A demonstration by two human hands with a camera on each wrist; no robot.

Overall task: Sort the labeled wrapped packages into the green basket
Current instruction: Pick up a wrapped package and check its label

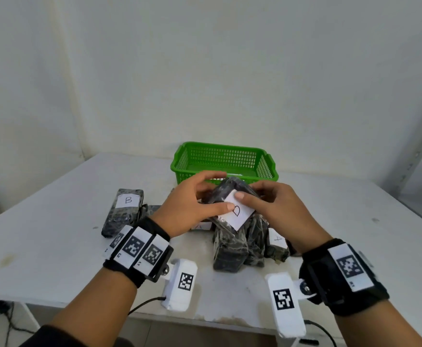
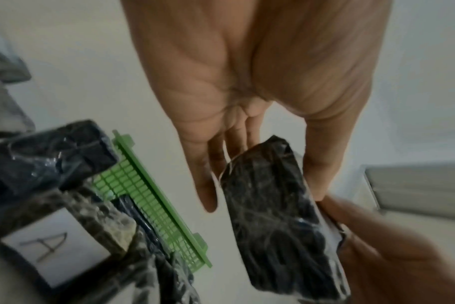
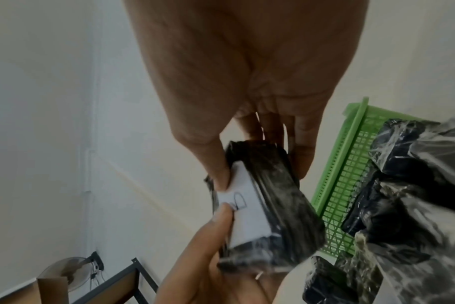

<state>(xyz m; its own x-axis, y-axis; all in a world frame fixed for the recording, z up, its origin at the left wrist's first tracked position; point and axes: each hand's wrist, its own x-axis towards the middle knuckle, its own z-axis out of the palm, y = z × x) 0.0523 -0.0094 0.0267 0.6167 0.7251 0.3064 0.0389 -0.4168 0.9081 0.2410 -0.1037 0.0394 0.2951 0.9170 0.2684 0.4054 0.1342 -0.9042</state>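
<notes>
Both hands are clamped on one black-wrapped package, the D package [image 1: 232,204], held up off the desk [image 1: 54,221] between them. The left hand [image 1: 192,206] has its thumb laid on the lower edge of the white label and its fingers curled round the far side; the right hand [image 1: 272,204] presses its thumb on the label's upper corner, fingers behind. Thumbs on the paper probably keep the letter facing up so it can be read before sorting, and the two-sided grip steadies slippery plastic wrap.

The package hangs just in front of the green basket [image 1: 270,169], whose near wall is right behind the fingers. From the head view the basket appears to hold no packages yet, though its floor is partly hidden.

Below the hands lies a loose heap of packages [image 1: 240,246]; the A package [image 2: 52,244] sits under the left wrist. The B package [image 1: 125,209] lies apart to the left, label up.
</notes>
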